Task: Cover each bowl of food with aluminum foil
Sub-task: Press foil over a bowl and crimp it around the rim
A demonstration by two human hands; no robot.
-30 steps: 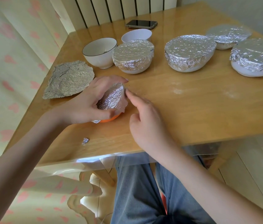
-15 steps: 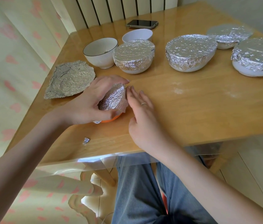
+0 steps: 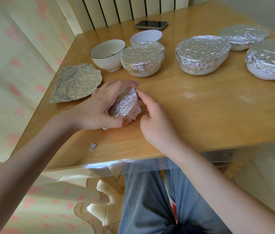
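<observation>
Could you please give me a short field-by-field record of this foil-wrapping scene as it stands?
Left hand: grips small orange bowl, tilted, topped with foil
Right hand: fingertips at the foil's edge
Covered bowls: four along the wooden table
Uncovered bowls: black-rimmed white bowl; plain white bowl
Spare foil: crumpled foil sheet
Other: dark phone

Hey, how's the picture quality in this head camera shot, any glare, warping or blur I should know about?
Head view: daylight leaves a pale sheen on the far table near the phone; the foil lids, like the one on the middle bowl, sparkle without washing out. The wide lens bends the table edges and stretches the left forearm. The left hand, right hand and small foil-wrapped bowl look sharp.
</observation>
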